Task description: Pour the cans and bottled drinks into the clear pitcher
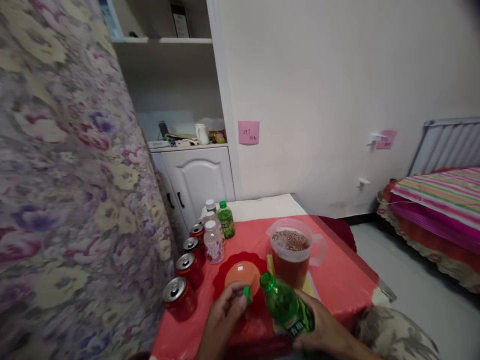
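My left hand (pixel 227 310) pinches a small green bottle cap (pixel 246 294) between thumb and fingers, above the near edge of a red scalloped plate (pixel 219 280). In my right hand (pixel 318 320) is a green plastic bottle (pixel 283 302), uncapped and tilted with its mouth towards the upper left. Just behind the bottle stands a clear plastic pitcher (pixel 290 265) with a handle, holding reddish-brown foamy liquid. Part of a yellow sheet (pixel 309 287) shows under the pitcher. The plate's middle is orange, and its near side is partly covered by my left hand.
Several red cans (pixel 180 300) line the table's left side. Behind them stand white-capped bottles (pixel 214 245) and a second green bottle (pixel 226 220) with its cap on. A floral curtain (pixel 75 200) hangs at left; a bed (pixel 442 200) is at right.
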Available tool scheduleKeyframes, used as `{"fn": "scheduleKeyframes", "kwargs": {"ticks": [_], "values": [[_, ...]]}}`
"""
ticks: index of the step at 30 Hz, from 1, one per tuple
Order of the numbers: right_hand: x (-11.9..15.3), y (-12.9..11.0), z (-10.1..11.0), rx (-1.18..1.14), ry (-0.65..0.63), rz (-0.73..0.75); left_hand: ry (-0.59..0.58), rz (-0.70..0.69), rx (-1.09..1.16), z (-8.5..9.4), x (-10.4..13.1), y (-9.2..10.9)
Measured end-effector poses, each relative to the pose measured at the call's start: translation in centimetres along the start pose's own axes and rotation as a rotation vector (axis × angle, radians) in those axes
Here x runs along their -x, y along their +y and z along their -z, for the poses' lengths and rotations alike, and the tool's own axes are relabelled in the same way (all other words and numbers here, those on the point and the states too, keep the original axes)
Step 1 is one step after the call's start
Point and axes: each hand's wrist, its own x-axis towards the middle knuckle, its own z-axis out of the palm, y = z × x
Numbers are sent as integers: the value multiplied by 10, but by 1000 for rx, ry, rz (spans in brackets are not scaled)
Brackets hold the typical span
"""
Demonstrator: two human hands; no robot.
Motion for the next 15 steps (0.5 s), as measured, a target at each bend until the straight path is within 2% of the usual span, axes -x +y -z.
{"fn": "scheduleKeyframes", "kwargs": {"ticks": [4,8,15], "values": [[-6,13,2,64,-15,-8,65,-27,-103,-8,6,18],[-6,11,3,95,2,-31,99,-61,-177,-22,9,29],[-2,8,1,124,7,20,74,-196,-465,-42,10,40]]}}
